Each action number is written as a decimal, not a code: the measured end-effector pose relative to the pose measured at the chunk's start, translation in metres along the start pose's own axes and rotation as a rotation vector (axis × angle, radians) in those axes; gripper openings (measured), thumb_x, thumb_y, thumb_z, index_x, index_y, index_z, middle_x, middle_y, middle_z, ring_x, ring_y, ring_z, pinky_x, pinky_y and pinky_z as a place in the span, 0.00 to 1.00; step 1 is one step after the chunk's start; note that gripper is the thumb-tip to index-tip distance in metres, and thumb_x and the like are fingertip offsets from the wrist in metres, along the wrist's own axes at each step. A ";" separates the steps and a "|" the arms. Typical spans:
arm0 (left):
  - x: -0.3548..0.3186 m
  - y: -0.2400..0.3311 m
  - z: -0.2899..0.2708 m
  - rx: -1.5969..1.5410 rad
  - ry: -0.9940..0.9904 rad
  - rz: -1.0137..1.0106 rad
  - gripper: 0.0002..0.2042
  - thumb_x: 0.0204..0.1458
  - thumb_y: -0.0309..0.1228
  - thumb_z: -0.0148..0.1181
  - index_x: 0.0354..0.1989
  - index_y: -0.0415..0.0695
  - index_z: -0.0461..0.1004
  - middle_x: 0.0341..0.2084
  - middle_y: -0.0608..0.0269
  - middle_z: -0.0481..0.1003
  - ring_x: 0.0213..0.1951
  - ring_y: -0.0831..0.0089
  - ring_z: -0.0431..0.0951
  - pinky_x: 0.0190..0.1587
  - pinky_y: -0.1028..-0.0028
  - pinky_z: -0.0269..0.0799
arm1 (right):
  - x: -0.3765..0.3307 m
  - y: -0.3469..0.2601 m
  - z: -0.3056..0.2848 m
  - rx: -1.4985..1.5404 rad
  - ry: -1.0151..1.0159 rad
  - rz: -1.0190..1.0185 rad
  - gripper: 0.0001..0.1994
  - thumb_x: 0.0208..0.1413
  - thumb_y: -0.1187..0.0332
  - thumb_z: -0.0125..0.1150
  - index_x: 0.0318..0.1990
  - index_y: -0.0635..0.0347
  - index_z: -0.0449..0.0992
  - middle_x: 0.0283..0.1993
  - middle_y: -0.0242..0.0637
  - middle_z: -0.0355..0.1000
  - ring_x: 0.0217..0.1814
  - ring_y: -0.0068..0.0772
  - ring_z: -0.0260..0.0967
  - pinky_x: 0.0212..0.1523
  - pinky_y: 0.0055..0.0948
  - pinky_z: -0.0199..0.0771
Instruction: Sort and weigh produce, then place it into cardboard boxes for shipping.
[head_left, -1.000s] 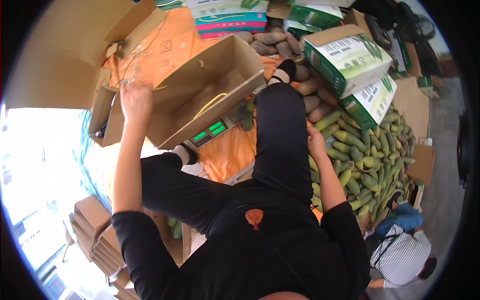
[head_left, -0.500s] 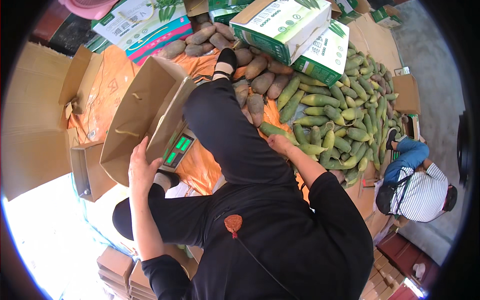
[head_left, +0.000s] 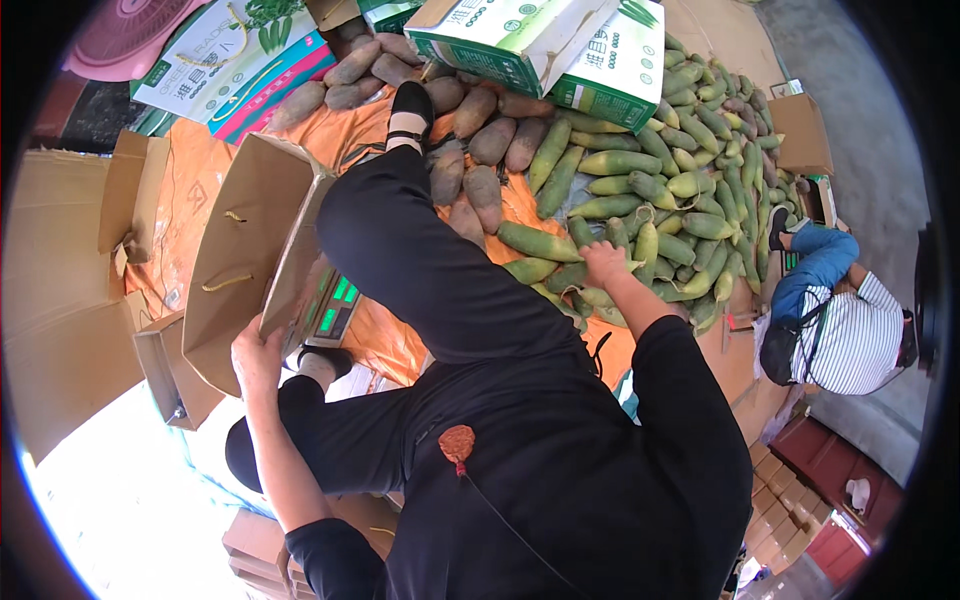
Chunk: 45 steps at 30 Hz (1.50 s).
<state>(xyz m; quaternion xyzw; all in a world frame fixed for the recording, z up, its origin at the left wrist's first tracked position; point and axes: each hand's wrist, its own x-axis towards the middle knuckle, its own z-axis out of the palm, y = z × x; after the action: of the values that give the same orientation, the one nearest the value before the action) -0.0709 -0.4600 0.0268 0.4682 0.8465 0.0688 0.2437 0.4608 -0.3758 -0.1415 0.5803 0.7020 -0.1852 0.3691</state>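
My left hand [head_left: 257, 357] pinches the near edge of an open cardboard box [head_left: 215, 265] with yellow cord handles. The box leans against a scale [head_left: 333, 310] with lit green displays, left of my bent leg. My right hand [head_left: 605, 264] is at the near left side of a heap of green radishes [head_left: 708, 226], its fingers curled over one radish, mostly hidden under the hand. Another long green radish [head_left: 540, 241] lies just beyond that hand. Thick reddish-brown roots [head_left: 491, 142] lie beside my outstretched foot.
Green-and-white cartons [head_left: 610, 80] sit at the far side, over the radishes. A printed box [head_left: 225, 65] and a pink plastic basket [head_left: 130, 40] stand far left. Large open cardboard [head_left: 55, 270] is at the left. Another person [head_left: 840, 335] crouches at the right.
My right hand has moved right and slightly away, onto the radishes. My left hand has slid down and left to the box's edge, and its fingers have closed. The view has shifted a little.
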 end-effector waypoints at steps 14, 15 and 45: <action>-0.001 -0.013 0.004 0.041 0.065 0.014 0.14 0.45 0.30 0.58 0.43 0.50 0.78 0.30 0.48 0.77 0.36 0.52 0.77 0.41 0.60 0.71 | 0.002 0.011 -0.002 -0.148 0.045 0.147 0.19 0.48 0.68 0.61 0.50 0.44 0.71 0.52 0.32 0.67 0.58 0.37 0.62 0.49 0.45 0.69; 0.000 -0.013 0.005 0.035 0.070 0.012 0.14 0.45 0.30 0.58 0.43 0.50 0.78 0.30 0.48 0.77 0.36 0.52 0.77 0.41 0.60 0.71 | 0.001 0.016 -0.010 -0.154 0.052 0.146 0.19 0.48 0.68 0.61 0.50 0.44 0.71 0.52 0.32 0.67 0.58 0.37 0.62 0.49 0.45 0.69; -0.001 -0.023 0.002 0.042 0.102 0.053 0.13 0.43 0.28 0.60 0.41 0.48 0.79 0.29 0.44 0.76 0.36 0.49 0.77 0.40 0.58 0.72 | -0.041 -0.418 -0.272 0.172 0.455 -0.930 0.11 0.47 0.68 0.57 0.40 0.48 0.79 0.45 0.33 0.72 0.52 0.38 0.65 0.44 0.48 0.63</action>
<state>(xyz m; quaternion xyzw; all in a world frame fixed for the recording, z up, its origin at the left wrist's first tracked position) -0.0867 -0.4736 0.0171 0.4915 0.8464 0.0811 0.1883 -0.0177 -0.3243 -0.0023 0.2613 0.9300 -0.2557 0.0371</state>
